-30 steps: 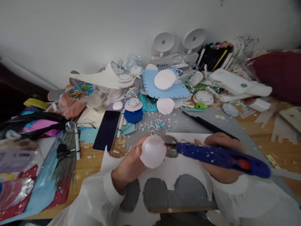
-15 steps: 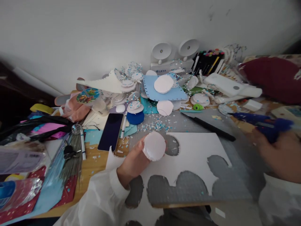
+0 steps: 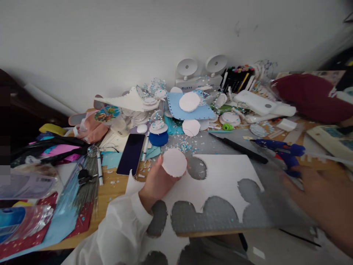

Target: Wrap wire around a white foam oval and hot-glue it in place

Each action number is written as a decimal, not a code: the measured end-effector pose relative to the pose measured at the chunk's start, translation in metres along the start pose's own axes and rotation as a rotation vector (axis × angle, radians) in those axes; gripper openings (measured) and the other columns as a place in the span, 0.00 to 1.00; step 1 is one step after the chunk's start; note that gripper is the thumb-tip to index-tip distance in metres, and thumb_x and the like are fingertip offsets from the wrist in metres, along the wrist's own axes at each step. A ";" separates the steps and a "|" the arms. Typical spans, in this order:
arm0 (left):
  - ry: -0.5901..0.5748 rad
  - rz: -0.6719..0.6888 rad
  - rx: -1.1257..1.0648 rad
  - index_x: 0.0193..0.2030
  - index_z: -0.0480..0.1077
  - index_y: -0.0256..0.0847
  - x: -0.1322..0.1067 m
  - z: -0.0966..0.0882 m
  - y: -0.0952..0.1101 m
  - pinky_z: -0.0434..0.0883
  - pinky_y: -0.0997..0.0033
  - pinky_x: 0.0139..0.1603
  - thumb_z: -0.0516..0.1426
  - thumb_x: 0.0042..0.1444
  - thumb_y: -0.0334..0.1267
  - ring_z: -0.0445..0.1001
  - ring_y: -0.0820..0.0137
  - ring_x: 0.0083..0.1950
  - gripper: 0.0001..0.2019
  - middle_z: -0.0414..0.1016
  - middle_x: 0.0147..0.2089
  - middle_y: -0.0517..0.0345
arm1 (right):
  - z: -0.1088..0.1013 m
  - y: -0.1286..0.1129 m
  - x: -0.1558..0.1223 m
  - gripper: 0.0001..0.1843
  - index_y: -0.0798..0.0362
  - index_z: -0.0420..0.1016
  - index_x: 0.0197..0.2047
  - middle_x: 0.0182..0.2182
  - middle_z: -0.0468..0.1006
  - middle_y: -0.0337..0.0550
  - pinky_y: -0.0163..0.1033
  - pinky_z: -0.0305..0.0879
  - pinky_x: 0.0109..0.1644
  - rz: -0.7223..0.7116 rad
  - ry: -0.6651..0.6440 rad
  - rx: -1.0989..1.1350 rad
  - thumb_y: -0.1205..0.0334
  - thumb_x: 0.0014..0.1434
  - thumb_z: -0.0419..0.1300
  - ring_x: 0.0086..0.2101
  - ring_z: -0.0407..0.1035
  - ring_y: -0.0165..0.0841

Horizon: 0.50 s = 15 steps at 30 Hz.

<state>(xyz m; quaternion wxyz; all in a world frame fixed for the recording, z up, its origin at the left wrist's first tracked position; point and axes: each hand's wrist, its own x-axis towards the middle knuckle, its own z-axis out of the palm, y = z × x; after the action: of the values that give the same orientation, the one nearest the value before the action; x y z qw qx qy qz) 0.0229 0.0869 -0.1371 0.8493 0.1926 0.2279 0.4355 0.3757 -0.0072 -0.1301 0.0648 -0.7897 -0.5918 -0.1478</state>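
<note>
My left hand point(image 3: 154, 183) is closed round the edge of a white foam disc point(image 3: 174, 162) and holds it up over the left end of a white foam sheet point(image 3: 228, 171) with round cut-outs. My right hand point(image 3: 324, 200) is blurred at the right. It is just below and behind a blue glue gun point(image 3: 281, 148), which stands on the table with its nozzle pointing left. Whether the fingers still touch the gun's handle is unclear. White sleeves cover both wrists.
The sheet lies on a grey cutting mat point(image 3: 264, 206). A black pen point(image 3: 237, 148) lies behind it, with a phone point(image 3: 131, 154) to the left. Foam discs, a light blue sheet point(image 3: 204, 110), markers point(image 3: 239, 76), confetti scraps and a maroon cushion point(image 3: 306, 96) crowd the back. Craft packets fill the left.
My right hand carried the glue gun away from the disc to the right, and the gun now stands on the table. My left hand kept hold of the disc. The view shifted.
</note>
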 end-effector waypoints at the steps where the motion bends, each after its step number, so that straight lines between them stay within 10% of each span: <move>1: 0.008 0.007 -0.015 0.47 0.75 0.39 0.000 0.000 0.000 0.71 0.66 0.43 0.64 0.46 0.54 0.78 0.60 0.44 0.25 0.80 0.46 0.48 | -0.006 -0.010 0.001 0.16 0.49 0.71 0.31 0.25 0.76 0.57 0.50 0.59 0.27 -0.053 -0.048 0.033 0.46 0.55 0.53 0.25 0.70 0.50; 6: 0.028 0.037 -0.083 0.46 0.74 0.36 -0.003 0.007 0.005 0.72 0.66 0.41 0.62 0.48 0.53 0.77 0.60 0.42 0.25 0.79 0.44 0.46 | -0.020 -0.084 0.032 0.12 0.50 0.72 0.41 0.37 0.78 0.48 0.44 0.65 0.38 -0.261 -0.104 0.453 0.55 0.61 0.51 0.35 0.73 0.42; 15: 0.086 0.053 -0.233 0.44 0.73 0.39 -0.004 0.013 0.009 0.71 0.67 0.44 0.58 0.53 0.53 0.75 0.62 0.44 0.20 0.78 0.43 0.51 | 0.037 -0.175 0.091 0.11 0.50 0.74 0.38 0.28 0.76 0.42 0.40 0.61 0.34 -0.301 -0.282 0.981 0.53 0.59 0.58 0.29 0.69 0.37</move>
<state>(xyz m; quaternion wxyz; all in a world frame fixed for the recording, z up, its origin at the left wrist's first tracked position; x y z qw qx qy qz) 0.0219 0.0868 -0.1205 0.8436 0.0797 0.2068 0.4892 0.2382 0.1374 -0.1491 0.3245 -0.5850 -0.7012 0.2464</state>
